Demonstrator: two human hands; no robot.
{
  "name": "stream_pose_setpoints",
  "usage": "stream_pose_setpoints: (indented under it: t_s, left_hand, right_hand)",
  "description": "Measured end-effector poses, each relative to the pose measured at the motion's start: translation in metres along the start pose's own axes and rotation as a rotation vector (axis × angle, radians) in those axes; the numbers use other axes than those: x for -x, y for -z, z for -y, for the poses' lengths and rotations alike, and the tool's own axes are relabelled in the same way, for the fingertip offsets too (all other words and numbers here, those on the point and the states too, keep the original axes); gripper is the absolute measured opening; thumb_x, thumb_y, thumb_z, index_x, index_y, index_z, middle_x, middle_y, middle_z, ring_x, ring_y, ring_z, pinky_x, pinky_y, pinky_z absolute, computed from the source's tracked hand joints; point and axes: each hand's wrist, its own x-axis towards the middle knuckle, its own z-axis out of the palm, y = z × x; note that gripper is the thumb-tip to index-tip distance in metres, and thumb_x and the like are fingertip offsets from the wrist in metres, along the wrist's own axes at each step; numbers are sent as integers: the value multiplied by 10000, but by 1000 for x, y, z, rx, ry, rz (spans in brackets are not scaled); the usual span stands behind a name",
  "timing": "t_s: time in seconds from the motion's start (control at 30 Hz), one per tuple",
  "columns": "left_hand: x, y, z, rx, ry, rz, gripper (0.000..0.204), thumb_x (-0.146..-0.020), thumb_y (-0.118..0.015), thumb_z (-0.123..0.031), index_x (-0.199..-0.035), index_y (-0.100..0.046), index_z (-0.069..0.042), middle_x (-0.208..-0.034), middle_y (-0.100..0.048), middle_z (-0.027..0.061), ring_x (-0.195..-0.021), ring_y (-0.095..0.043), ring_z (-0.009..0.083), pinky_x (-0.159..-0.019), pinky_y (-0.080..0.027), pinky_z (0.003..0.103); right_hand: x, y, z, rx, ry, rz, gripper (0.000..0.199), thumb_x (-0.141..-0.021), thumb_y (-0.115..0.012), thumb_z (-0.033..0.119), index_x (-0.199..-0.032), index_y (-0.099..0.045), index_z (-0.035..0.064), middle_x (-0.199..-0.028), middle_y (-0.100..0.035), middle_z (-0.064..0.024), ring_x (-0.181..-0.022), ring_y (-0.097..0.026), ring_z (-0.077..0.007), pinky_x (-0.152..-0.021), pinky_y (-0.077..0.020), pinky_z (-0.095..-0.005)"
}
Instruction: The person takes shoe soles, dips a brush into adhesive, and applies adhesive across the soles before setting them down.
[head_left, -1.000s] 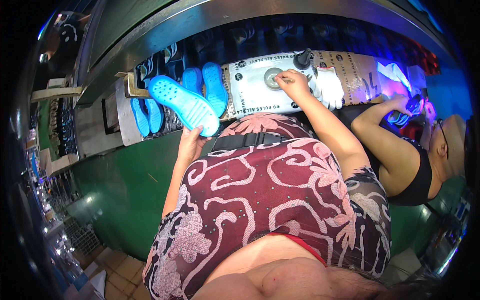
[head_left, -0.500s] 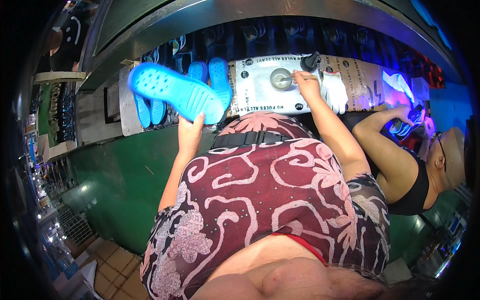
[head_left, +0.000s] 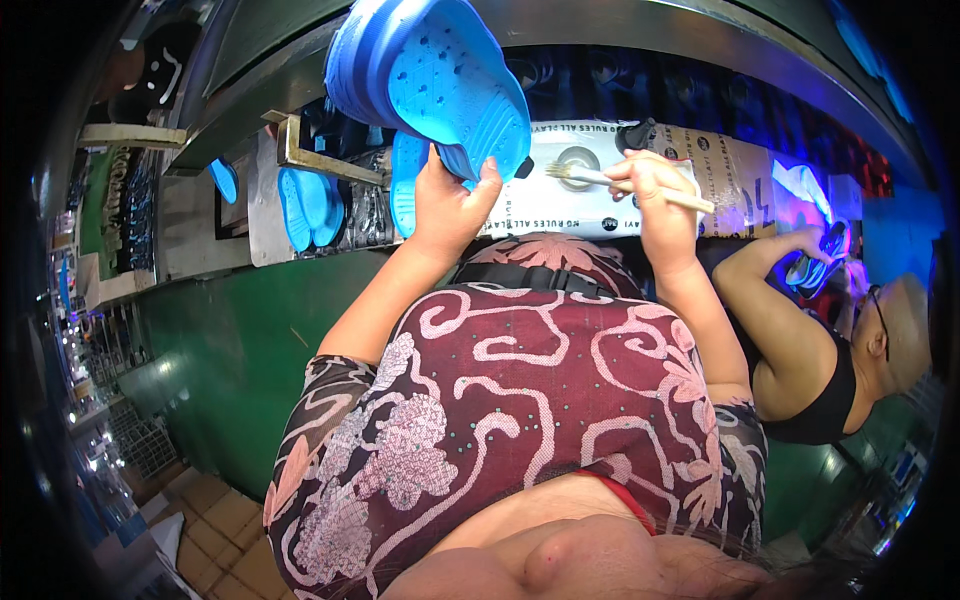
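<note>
My left hand [head_left: 450, 208] grips a bright blue shoe sole [head_left: 455, 85] by its near end. The sole stands tilted up off the bench, its hollow, dotted inner face and raised rim showing. In my right hand [head_left: 662, 195] is a brush [head_left: 694, 201] with a light handle, its bristles pointing left. They are over or beside a small round bowl [head_left: 579, 156]; whether they touch it I cannot tell. Another blue sole [head_left: 403, 180] lies just left of my left hand, partly hidden. Two more blue soles [head_left: 312, 208] rest farther left.
Printed sheeting [head_left: 545, 215] covers the bench. A dark bottle-like object [head_left: 636, 134] stands behind my right hand. Dark shoes line a shelf beneath a metal beam [head_left: 640, 30]. A metal bracket [head_left: 325, 160] juts out at left. To the right, a co-worker [head_left: 800, 350] handles a shoe [head_left: 822, 258] under blue light.
The held sole has been raised and turned, from its underside to its hollow inner face. My right hand has drawn the brush back from inside the bowl toward me and to the right.
</note>
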Motion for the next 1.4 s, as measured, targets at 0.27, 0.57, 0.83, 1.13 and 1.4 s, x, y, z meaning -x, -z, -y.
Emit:
stream_pose_setpoints:
  t_s: [0.27, 0.57, 0.83, 1.13, 1.4]
  left_hand:
    - [-5, -8, -5, -71, -172, 49, 330, -747, -621, -38, -1048, -495, 14, -873, -622, 139, -746, -619, 211, -682, -482, 302]
    - [-8, -5, -2, -121, -167, 31, 399, -723, -628, -42, -1078, -469, 45, -845, -621, 159, -715, -632, 240, -654, -492, 312]
    - [-9, -4, -17, -157, -92, 35, 448, -718, -615, -44, -1122, -445, 51, -872, -623, 159, -747, -631, 222, -686, -494, 305]
    - [-9, -4, -13, -113, -47, 28, 473, -723, -604, -46, -1160, -440, 30, -905, -623, 157, -782, -630, 214, -714, -492, 300]
    - [-9, -3, -18, -118, 12, 31, 438, -727, -601, -70, -1125, -450, 33, -872, -630, 157, -775, -632, 213, -710, -493, 304]
  right_hand:
    - [-11, -16, 12, 310, 303, 79, 219, -858, -515, 148, -733, -642, 21, -660, -608, -61, -658, -566, -204, -834, -391, -384]
    - [-18, -15, 8, 283, 332, -53, 171, -807, -584, 115, -653, -638, 64, -557, -561, -43, -541, -507, -211, -661, -386, -326]
    - [-22, -17, 6, 387, 369, 11, 176, -796, -601, 138, -633, -626, 76, -575, -575, -34, -561, -522, -204, -691, -394, -323]
    - [-17, -13, 5, 399, 398, 82, 183, -784, -623, 147, -615, -611, 76, -579, -568, -16, -570, -527, -194, -746, -402, -335]
    - [-18, -21, 6, 420, 450, 103, 168, -765, -636, 145, -611, -613, 82, -570, -555, -16, -572, -528, -192, -766, -403, -359]
